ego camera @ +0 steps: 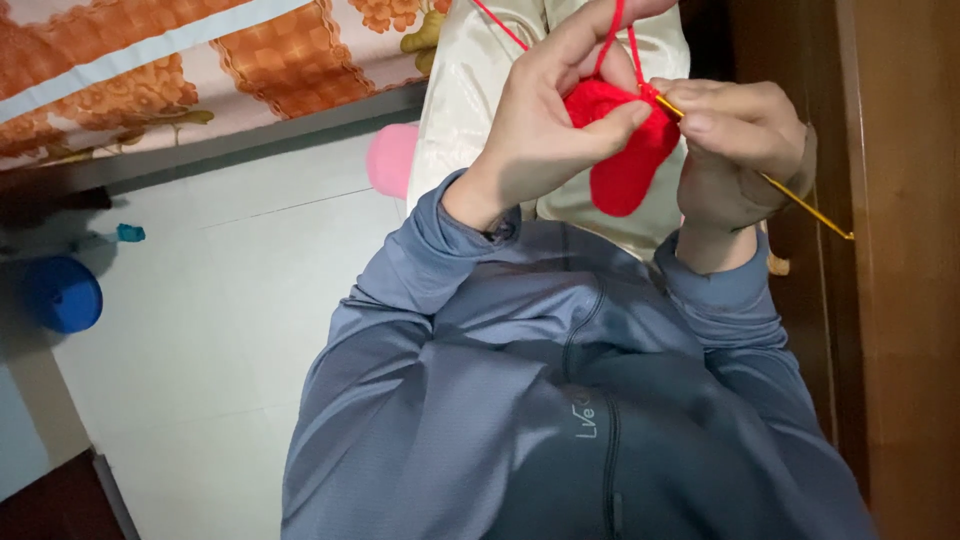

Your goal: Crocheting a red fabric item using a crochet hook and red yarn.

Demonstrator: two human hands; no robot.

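The left hand (545, 120) has its grip closed on a red crochet piece (625, 150), which hangs between both hands at about 1 o'clock in the view; the right hand (745, 145) pinches a golden hook (800, 200), and red yarn (610, 35) runs up toward 12 o'clock.

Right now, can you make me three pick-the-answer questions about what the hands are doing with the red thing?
1. Where is the red crochet piece?
A. on the floor
B. between both hands
C. on the blue tub

2. What colour is the crochet hook?
A. golden yellow
B. green
C. black

3. How does the left hand hold the piece?
A. flat open under it
B. not touching it
C. pinched between thumb and fingers

Answers: 1 B, it hangs between the left hand and right hand. 2 A, its shaft shines yellow past the right hand. 3 C, the thumb presses on the red piece.
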